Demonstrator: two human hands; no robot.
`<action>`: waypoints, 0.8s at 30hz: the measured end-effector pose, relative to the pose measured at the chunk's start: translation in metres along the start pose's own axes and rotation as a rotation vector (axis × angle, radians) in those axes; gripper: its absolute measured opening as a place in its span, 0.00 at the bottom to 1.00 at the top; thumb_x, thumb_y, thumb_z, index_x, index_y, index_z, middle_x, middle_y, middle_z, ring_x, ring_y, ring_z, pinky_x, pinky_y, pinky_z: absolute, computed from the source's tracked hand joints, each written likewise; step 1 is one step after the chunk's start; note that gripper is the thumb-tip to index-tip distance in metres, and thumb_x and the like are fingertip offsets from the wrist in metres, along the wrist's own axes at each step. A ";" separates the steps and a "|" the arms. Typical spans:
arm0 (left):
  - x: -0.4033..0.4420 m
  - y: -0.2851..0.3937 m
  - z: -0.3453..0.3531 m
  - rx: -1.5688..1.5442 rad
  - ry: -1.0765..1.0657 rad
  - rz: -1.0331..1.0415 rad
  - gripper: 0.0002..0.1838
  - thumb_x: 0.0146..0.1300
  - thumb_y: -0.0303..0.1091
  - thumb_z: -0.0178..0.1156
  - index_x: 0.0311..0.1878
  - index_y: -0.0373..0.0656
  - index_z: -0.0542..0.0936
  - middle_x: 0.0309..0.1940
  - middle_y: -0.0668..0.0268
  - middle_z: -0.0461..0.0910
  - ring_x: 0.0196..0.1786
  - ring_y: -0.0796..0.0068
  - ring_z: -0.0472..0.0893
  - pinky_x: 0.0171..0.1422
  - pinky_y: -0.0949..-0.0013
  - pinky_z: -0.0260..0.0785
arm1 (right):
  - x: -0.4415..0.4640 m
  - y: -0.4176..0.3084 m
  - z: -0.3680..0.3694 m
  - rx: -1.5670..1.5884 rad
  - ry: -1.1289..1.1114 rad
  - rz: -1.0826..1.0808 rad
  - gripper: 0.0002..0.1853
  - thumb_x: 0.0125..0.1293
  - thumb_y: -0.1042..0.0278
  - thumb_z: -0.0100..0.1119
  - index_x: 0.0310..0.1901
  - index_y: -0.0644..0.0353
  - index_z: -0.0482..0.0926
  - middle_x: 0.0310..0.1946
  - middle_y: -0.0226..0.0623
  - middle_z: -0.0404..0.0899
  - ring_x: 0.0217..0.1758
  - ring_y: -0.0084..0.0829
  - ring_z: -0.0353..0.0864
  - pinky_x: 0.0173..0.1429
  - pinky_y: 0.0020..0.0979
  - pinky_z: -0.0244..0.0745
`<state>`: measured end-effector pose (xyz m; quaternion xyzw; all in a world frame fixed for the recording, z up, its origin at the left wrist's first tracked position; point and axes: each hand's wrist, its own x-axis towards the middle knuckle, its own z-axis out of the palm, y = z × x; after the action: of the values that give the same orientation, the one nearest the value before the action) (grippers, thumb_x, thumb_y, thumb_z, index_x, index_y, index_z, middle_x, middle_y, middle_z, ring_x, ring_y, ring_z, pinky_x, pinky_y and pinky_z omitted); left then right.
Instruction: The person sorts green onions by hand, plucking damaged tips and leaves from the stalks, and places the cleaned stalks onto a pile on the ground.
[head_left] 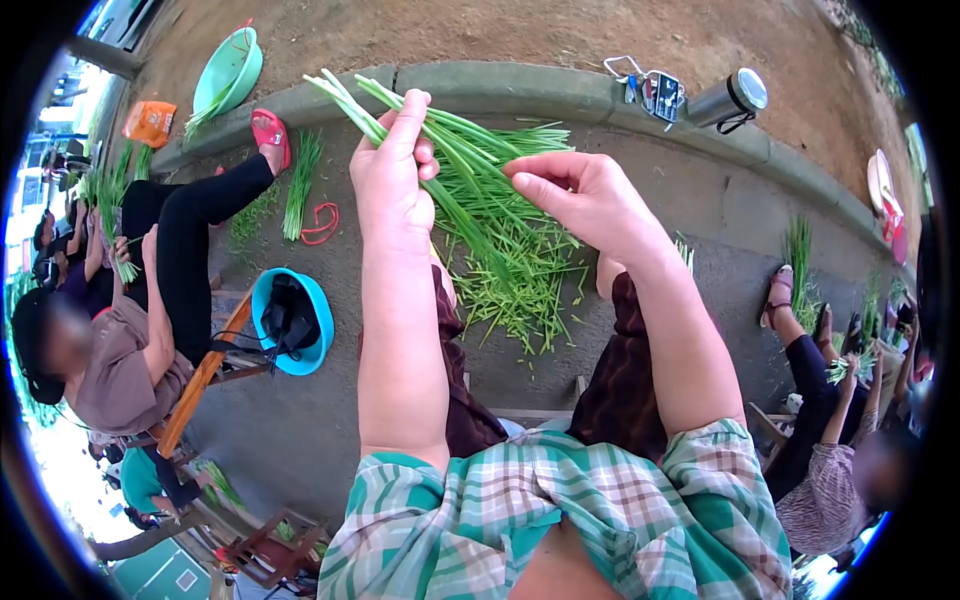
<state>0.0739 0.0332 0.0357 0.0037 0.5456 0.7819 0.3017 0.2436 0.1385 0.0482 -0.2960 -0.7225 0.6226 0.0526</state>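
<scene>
My left hand is closed around a bunch of long, thin green stalks, held up in front of me. Their pale cut ends poke out past the thumb at upper left, and the rest slants down to the right. My right hand has its thumb and forefinger pinched together at the right side of the bunch, on a stalk whose end I cannot make out. Below both hands, on the ground between my knees, lies a pile of loose stalks and short cut pieces.
A concrete kerb runs across the front, bearing keys and a steel flask. At left are a blue basin with a black bag, a stalk bundle, a green basin and a seated person. Others sit at right.
</scene>
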 end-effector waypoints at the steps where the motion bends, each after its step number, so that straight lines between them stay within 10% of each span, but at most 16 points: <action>1: -0.001 -0.002 0.001 -0.016 -0.008 -0.001 0.09 0.60 0.33 0.70 0.38 0.40 0.81 0.26 0.75 0.75 0.21 0.89 0.68 0.20 0.82 0.55 | 0.002 0.003 0.003 0.029 0.028 -0.042 0.16 0.67 0.61 0.64 0.49 0.64 0.84 0.33 0.27 0.83 0.35 0.14 0.75 0.42 0.21 0.73; 24: -0.016 -0.005 0.012 0.084 0.014 0.045 0.11 0.63 0.34 0.68 0.42 0.37 0.82 0.27 0.74 0.75 0.24 0.88 0.69 0.23 0.82 0.56 | 0.018 -0.007 0.024 -0.077 0.375 -0.135 0.06 0.55 0.70 0.59 0.33 0.62 0.79 0.25 0.32 0.77 0.28 0.23 0.76 0.37 0.28 0.74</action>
<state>0.0936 0.0366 0.0414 0.0230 0.5800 0.7647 0.2798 0.2156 0.1265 0.0439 -0.3594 -0.7414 0.5238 0.2162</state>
